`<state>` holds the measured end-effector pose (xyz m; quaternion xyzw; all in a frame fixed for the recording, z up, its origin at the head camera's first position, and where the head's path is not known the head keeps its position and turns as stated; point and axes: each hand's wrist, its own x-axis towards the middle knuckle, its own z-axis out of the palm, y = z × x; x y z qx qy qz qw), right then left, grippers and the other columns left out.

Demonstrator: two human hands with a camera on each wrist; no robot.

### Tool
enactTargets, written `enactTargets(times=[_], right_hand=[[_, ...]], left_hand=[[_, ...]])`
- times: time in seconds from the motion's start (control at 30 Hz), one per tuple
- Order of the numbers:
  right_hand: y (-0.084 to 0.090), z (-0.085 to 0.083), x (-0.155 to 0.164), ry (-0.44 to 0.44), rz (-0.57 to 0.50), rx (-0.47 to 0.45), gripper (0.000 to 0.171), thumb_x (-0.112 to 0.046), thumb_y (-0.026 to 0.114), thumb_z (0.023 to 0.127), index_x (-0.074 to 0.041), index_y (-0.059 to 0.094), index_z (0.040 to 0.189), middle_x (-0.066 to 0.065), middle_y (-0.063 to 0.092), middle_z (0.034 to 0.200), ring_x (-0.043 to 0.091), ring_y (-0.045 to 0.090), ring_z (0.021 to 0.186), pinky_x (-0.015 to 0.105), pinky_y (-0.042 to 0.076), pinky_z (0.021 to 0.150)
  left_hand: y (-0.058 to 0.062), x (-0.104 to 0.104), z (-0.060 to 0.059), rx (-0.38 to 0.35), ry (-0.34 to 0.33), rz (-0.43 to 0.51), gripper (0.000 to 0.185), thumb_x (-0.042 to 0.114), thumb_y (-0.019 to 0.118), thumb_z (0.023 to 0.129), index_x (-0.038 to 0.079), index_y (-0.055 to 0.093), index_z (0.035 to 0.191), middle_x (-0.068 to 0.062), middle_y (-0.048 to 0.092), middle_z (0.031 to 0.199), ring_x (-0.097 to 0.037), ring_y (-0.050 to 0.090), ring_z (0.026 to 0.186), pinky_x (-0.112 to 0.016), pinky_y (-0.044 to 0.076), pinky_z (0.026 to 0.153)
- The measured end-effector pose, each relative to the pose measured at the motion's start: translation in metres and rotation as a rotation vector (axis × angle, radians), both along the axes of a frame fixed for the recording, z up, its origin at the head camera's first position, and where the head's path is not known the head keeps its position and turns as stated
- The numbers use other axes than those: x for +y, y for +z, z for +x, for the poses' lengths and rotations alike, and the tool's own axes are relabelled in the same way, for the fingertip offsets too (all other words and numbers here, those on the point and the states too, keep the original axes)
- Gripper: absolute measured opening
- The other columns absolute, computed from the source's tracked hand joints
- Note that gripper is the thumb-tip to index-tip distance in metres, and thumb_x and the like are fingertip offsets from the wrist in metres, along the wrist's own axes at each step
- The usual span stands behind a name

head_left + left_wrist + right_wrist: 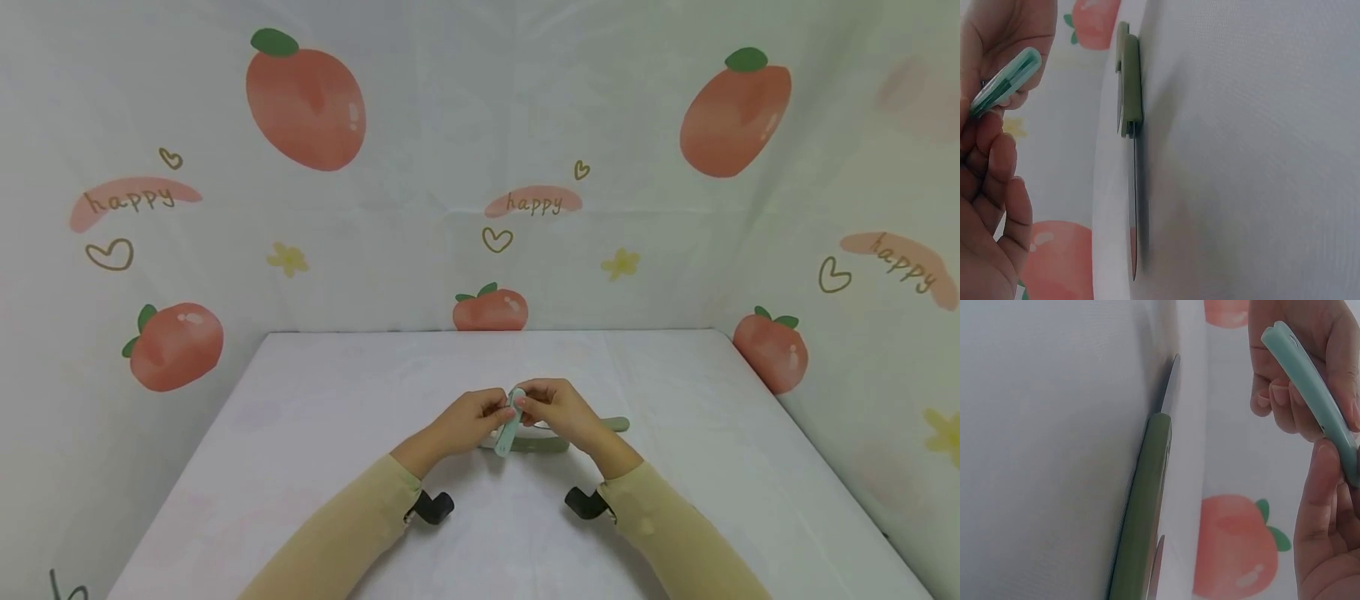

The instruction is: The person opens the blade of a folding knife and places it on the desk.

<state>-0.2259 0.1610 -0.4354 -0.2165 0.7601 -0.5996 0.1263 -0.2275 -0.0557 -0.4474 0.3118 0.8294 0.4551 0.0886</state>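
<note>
- Left hand (468,421) and right hand (558,408) both pinch the pale teal sheath (509,429).
- Green-handled knives (555,442) lie on the table (300,433) at their 6 o'clock.

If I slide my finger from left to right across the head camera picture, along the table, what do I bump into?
Left wrist camera → left hand → light green sheath → right hand → green knife handle end.
</note>
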Motion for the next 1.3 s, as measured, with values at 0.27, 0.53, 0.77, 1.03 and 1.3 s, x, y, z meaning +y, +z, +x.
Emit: enactTargets(times=[0.27, 0.53, 0.77, 1.03, 1.3], right_hand=[[0.003, 0.001, 0.001, -0.017, 0.036, 0.013, 0.026, -0.012, 0.059, 0.102, 0.01, 0.063, 0.116, 0.012, 0.07, 0.096, 0.018, 0.066, 0.082, 0.03, 0.056, 0.075], [0.007, 0.001, 0.005, -0.031, 0.05, 0.031, 0.024, -0.013, 0.06, 0.102, 0.009, 0.063, 0.113, 0.012, 0.07, 0.094, 0.023, 0.068, 0.083, 0.035, 0.058, 0.076], [0.006, -0.001, 0.012, -0.056, 0.02, -0.01, 0.026, -0.01, 0.061, 0.101, 0.013, 0.061, 0.113, 0.012, 0.071, 0.093, 0.027, 0.07, 0.083, 0.033, 0.058, 0.075], [0.007, 0.0, 0.017, -0.116, -0.081, -0.084, 0.028, -0.007, 0.06, 0.1, 0.017, 0.058, 0.115, 0.015, 0.072, 0.094, 0.015, 0.069, 0.08, 0.031, 0.058, 0.077], [0.001, 0.001, 0.021, -0.173, -0.206, -0.183, 0.026, -0.003, 0.06, 0.1, 0.019, 0.056, 0.113, 0.006, 0.072, 0.087, 0.011, 0.07, 0.078, 0.027, 0.057, 0.076]], left_hand=[[-0.003, -0.001, 0.0, -0.006, 0.036, 0.093, 0.025, 0.024, 0.056, 0.103, 0.011, 0.054, 0.082, 0.006, 0.04, 0.064, -0.008, 0.035, 0.056, -0.023, 0.03, 0.054], [-0.002, -0.001, 0.002, 0.072, 0.097, 0.163, 0.032, 0.023, 0.058, 0.102, 0.011, 0.048, 0.074, 0.005, 0.039, 0.065, -0.009, 0.037, 0.06, -0.024, 0.03, 0.057], [-0.004, -0.001, 0.0, 0.109, 0.178, 0.235, 0.03, 0.013, 0.06, 0.101, 0.006, 0.05, 0.073, 0.005, 0.041, 0.064, -0.009, 0.038, 0.061, -0.024, 0.03, 0.057], [0.019, -0.002, 0.013, 0.1, 0.284, 0.357, 0.027, 0.002, 0.058, 0.1, -0.001, 0.051, 0.074, -0.01, 0.051, 0.068, -0.009, 0.045, 0.069, -0.025, 0.037, 0.065], [0.023, -0.004, 0.016, 0.01, 0.381, 0.518, 0.026, 0.001, 0.057, 0.1, -0.006, 0.051, 0.076, -0.014, 0.062, 0.079, -0.009, 0.055, 0.078, -0.024, 0.046, 0.077]])
